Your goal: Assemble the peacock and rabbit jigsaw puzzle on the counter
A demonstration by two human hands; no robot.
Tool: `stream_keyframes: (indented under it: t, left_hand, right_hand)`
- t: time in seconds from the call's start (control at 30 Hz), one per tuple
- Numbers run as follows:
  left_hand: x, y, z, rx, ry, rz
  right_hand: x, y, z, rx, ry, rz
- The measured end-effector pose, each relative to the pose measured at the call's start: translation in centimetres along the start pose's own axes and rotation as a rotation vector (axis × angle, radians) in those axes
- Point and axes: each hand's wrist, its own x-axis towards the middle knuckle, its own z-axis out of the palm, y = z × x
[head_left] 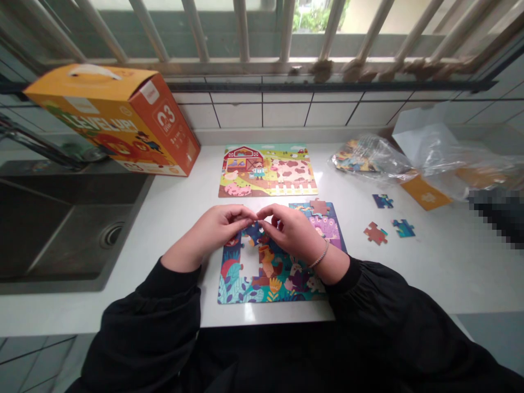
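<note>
My left hand (219,226) and my right hand (291,232) meet above a partly assembled jigsaw puzzle (241,295) with dark blue and teal animal pictures. Both hands are closed, thumbs against fingertips, on a dark blue puzzle piece (254,234) that my fingers partly cover. Below it a white gap shows in the puzzle's left half. A brown puzzle piece (320,207) lies over the puzzle's upper edge. To the right on the counter are a reddish-brown piece (375,233) and two blue pieces, one upper (382,201) and one lower (403,228).
A farm puzzle (266,183), fully joined, lies behind my hands. At the back left stands an orange puzzle box (118,123) beside the sink (94,281). Clear bags of pieces (364,158) and an opened white-and-orange carton (426,191) occupy the right. Window bars run behind.
</note>
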Motion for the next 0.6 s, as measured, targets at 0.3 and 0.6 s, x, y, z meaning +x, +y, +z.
stream_keyframes:
  t: [0.3, 0.6]
  left_hand:
    - [0.2, 0.0, 1.0, -0.085, 0.025, 0.035]
    - [0.4, -0.1, 0.1, 0.21, 0.24, 0.1]
  right_hand:
    - [0.0, 0.3, 0.5, 0.29, -0.076, 0.191]
    - [0.2, 1.1, -0.8, 0.25, 0.001, 0.358]
